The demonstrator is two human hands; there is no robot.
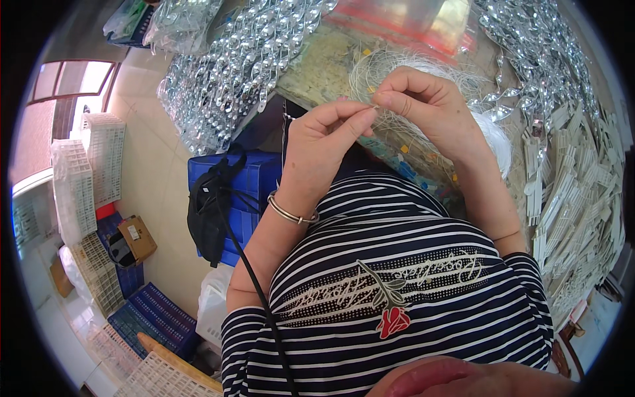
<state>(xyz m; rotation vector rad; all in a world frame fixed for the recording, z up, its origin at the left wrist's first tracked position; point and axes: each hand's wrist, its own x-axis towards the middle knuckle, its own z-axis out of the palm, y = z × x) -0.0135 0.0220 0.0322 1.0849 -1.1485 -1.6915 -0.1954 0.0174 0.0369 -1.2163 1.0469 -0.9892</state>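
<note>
Over the worktable [324, 66], my left hand [321, 135] and my right hand [433, 109] meet fingertip to fingertip. Each pinches with thumb and forefinger. Whatever lies between the tips is tiny and pale, too small to name. Behind and below my right hand spreads a loose tangle of thin white strands [463, 74]. A thicker white coil of strands [495, 142] sits beside my right wrist. Small yellow bits [367, 51] are scattered among the strands.
Shiny silver twisted strips [231, 73] hang off the table's left side; more silver strips [542, 46] lie far right. Flat off-white strips [572, 198] are heaped at right. A red-edged clear bag [410, 23] lies at the back. A blue crate [241, 218] with a black bag [210, 212] stands left.
</note>
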